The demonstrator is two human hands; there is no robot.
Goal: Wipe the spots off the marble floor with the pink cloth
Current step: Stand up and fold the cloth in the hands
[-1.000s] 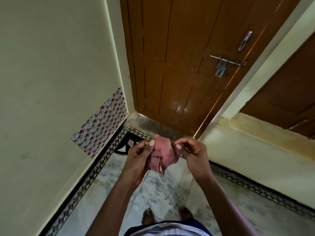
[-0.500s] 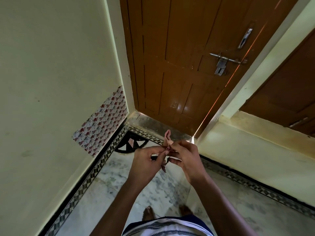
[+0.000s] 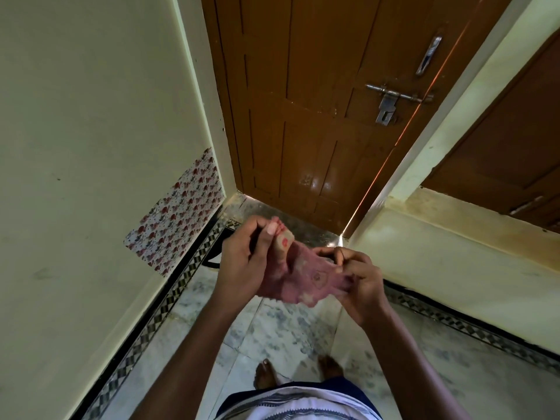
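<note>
Both hands, left hand [image 3: 242,262] and right hand [image 3: 360,280], pinch the pink cloth [image 3: 306,277] stretched between them above the marble floor [image 3: 272,331].

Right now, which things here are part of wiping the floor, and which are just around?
For the job:
- pink cloth, held up off the floor
- left hand and right hand, each holding one end
- marble floor

Just around:
- brown door with its latch
- flowered patch on the left wall
- patterned border strip
</note>
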